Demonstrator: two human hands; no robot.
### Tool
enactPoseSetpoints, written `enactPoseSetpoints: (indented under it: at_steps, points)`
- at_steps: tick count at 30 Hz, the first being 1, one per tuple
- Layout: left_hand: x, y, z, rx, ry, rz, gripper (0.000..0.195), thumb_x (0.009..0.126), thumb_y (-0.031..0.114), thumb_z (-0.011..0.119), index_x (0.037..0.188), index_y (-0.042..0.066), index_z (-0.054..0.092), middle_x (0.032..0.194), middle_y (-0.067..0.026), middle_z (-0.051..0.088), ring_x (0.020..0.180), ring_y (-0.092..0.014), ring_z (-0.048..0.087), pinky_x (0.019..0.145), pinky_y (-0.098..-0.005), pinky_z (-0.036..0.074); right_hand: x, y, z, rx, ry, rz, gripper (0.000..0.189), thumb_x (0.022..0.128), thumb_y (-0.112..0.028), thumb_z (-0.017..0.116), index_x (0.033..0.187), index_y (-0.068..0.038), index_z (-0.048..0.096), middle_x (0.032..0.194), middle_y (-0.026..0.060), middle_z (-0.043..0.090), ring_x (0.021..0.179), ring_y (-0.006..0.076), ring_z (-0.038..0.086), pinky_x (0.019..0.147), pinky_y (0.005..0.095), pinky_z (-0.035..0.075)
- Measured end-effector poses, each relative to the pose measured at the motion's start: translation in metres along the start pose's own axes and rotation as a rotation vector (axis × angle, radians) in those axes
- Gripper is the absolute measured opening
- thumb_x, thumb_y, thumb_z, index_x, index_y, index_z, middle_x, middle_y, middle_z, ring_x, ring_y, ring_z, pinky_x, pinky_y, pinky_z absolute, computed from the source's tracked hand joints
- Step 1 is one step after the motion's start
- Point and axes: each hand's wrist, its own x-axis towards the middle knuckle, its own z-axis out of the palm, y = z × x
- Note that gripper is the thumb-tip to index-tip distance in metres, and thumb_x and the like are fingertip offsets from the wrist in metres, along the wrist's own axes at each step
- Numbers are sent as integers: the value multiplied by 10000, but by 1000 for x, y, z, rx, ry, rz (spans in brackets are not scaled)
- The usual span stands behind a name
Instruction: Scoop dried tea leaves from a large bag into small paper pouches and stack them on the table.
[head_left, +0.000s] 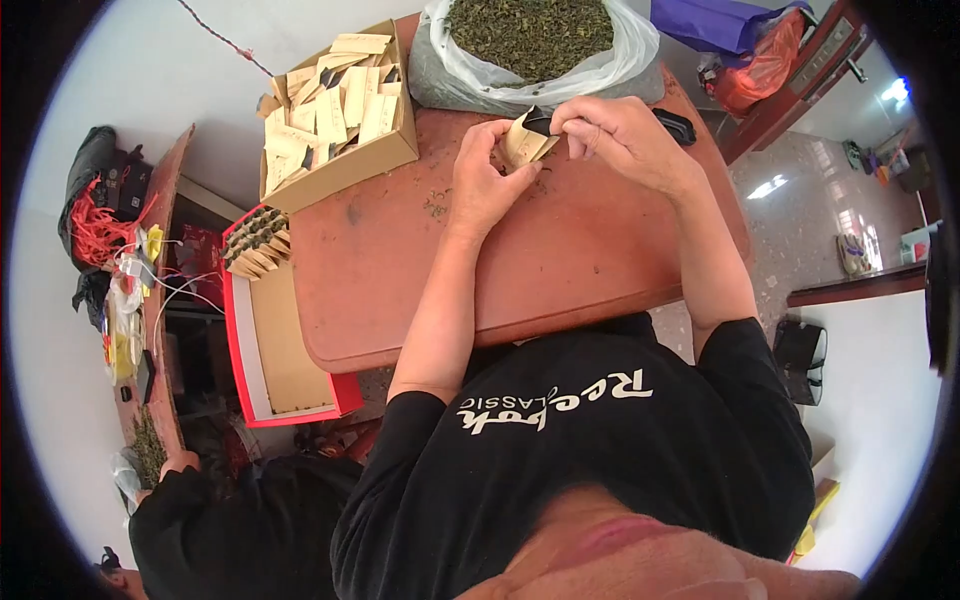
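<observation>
My left hand (484, 176) holds a small tan paper packet (521, 144) over the table, fingers and thumb around its sides. The packet stands with its mouth up and spread, showing a dark inside; writing marks its front. At the packet's right rim is my right hand (626, 142), its fingers bent together beside the dark opening. Whether they pinch the rim or hold something small is hidden. Just beyond both hands, a clear plastic bag (637, 37) stands rolled down around a heap of dried tea-like leaves (532, 34).
On the reddish-brown table (570, 247), a cardboard box (345, 176) holds several loose packets. Below its left edge, a red box (281, 345) carries packets in rows. A black object (675, 126) lies right of my right hand. Another person's dark sleeve (180, 480) shows lower left.
</observation>
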Motion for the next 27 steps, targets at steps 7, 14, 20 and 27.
enactPoseSetpoints:
  at_steps: [7, 14, 20, 27]
  points:
    - [2, -8, -3, -111, 27, -81, 565, 666, 114, 841, 1174, 42, 603, 1142, -82, 583, 1036, -221, 585, 845, -329, 520, 8, -4, -12, 36, 125, 18, 228, 1017, -186, 504, 1053, -20, 656, 710, 31, 641, 661, 98, 607, 599, 241, 481]
    - [0, -7, -9, -129, 43, -171, 569, 683, 134, 837, 1189, 36, 598, 1162, -91, 576, 1085, -237, 576, 953, -355, 481, 24, 32, -26, 271, 481, 285, 278, 1018, -290, 520, 995, -47, 652, 711, 9, 654, 597, 39, 544, 524, 186, 402]
    - [0, -8, -11, -131, 70, -184, 575, 686, 139, 840, 1196, 35, 596, 1162, -90, 573, 1088, -240, 578, 959, -360, 483, 55, 68, -15, 68, 379, 577, 305, 1003, -314, 490, 932, -47, 618, 708, 42, 668, 585, 73, 573, 497, 218, 426]
    - [2, -12, -11, -150, 26, -204, 584, 733, 126, 833, 1245, 34, 566, 1240, -75, 523, 1154, -233, 574, 920, -354, 542, 83, 92, 43, 285, 532, 592, 292, 992, -259, 454, 940, -9, 594, 723, 90, 704, 570, 121, 620, 507, 271, 487]
